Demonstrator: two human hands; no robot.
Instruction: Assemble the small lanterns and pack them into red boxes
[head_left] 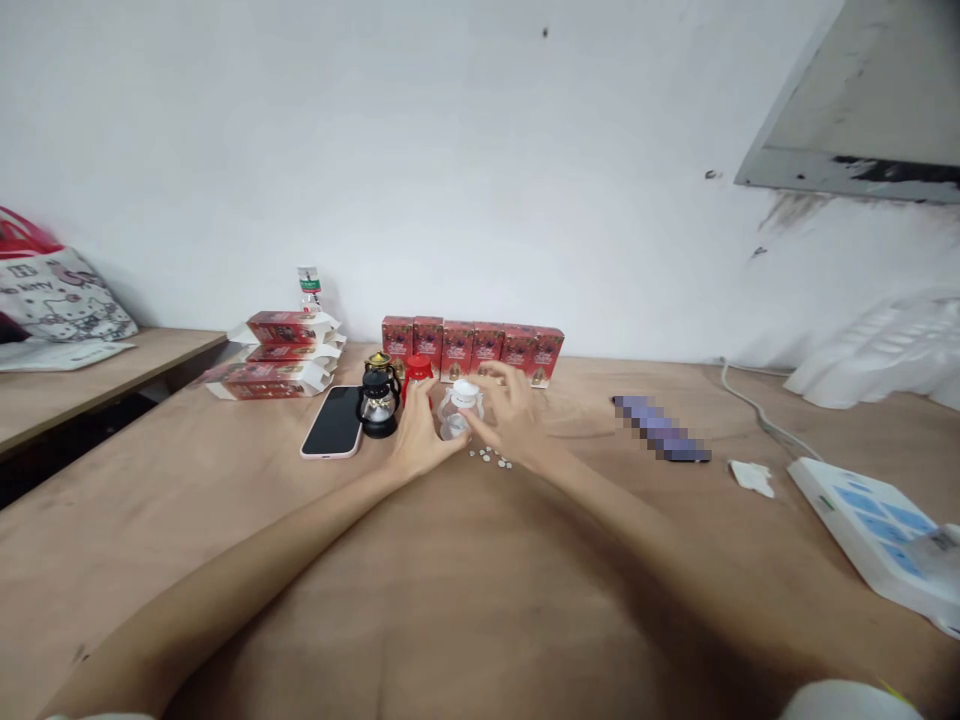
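Between my two hands stands a small white mini lantern (pixel 463 393) with a clear lower body. My left hand (pixel 418 440) curls round its left side, thumb against the base. Bent round the lantern's upper right is my right hand (pixel 516 418), its thumb at the body and its fingers near the white cap. Just behind my left hand is a red lantern (pixel 418 370), partly covered by the fingers. A black lantern (pixel 379 405) stands to the left, in front of a black and gold one (pixel 380 363). Several small round silvery pieces (pixel 491 457) lie before my hands.
Red printed boxes (pixel 472 345) stand in a row by the wall. Flattened-open red boxes (pixel 274 375) are stacked at left, near a phone (pixel 331 422). On the right lie a pixelated purple item (pixel 660 428), a crumpled tissue (pixel 751 477) and a white device (pixel 862 520) with blue panels.
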